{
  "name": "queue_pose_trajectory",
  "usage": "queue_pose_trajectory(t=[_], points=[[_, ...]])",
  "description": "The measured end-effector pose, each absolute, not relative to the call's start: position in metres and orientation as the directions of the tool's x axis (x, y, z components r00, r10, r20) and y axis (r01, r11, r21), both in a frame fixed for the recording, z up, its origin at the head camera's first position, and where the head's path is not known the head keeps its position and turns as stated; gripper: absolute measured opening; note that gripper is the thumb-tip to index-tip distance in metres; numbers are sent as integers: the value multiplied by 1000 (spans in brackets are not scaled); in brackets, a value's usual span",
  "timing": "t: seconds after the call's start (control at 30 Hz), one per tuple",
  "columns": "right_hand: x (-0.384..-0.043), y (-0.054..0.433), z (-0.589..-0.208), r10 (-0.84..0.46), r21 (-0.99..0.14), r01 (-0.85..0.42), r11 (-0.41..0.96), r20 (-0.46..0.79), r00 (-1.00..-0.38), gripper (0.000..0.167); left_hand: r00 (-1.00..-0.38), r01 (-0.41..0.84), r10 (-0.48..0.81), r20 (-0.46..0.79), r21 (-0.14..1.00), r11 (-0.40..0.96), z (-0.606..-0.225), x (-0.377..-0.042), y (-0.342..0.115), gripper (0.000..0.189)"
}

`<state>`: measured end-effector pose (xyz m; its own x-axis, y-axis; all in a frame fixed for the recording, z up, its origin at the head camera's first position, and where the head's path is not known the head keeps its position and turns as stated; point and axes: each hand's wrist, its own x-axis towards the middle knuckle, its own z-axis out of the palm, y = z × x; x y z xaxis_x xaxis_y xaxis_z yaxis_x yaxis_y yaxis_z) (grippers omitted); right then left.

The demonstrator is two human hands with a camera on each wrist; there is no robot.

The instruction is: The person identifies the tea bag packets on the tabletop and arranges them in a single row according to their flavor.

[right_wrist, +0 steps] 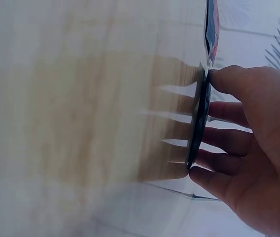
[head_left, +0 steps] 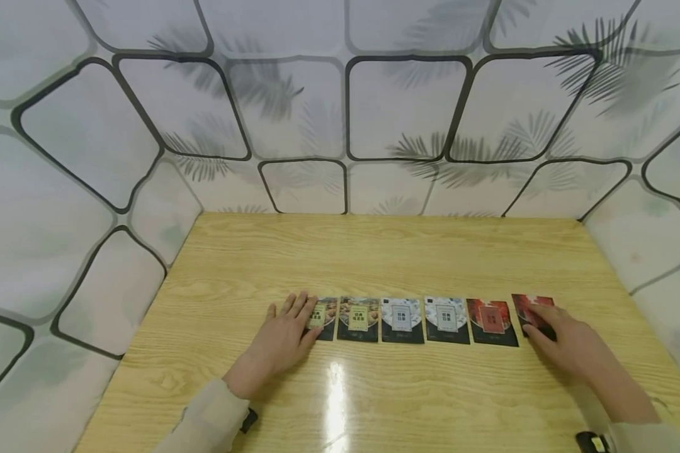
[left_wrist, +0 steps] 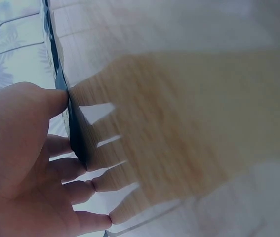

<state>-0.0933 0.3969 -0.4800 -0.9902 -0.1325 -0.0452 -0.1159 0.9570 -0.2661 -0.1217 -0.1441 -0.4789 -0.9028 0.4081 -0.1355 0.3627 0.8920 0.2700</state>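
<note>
Several flat printed packets lie in a row on the table. My left hand [head_left: 277, 340] rests on the leftmost yellow-labelled packet [head_left: 327, 332], partly covering it; fingers and thumb are spread. Beside it lies a second yellow-labelled packet [head_left: 358, 319]. In the middle are two pale-blue and white packets, one left [head_left: 402, 319] and one right [head_left: 446, 319]. To their right is a red and black packet [head_left: 492, 321]. At the row's right end my right hand [head_left: 572, 346] touches another red packet [head_left: 535, 299], its fingers extended over it. Both wrist views show fingertips and thumb against a packet's dark edge.
The wooden table [head_left: 385, 258] reaches back to a patterned wall covering [head_left: 402, 107], which also rises at the left and right sides. A bright light reflection lies on the table in front of the row. Dark straps show at both wrists.
</note>
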Motion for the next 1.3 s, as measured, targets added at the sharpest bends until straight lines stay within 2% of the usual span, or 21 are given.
queue_pose_trajectory(t=[0.7, 1.0, 1.3], points=[[-84, 392, -471, -123, -263, -100, 959, -69, -990, 62, -902, 351, 405, -147, 293, 889, -479, -123, -145, 68], [-88, 385, -464, -133, -304, -127, 944, 2, -991, 60, -898, 344, 408, -161, 318, 883, -476, -123, -150, 70], [-113, 374, -450, -183, -342, -210, 916, 110, -977, 54, -900, 348, 410, -150, 321, 881, -474, -128, -152, 66]])
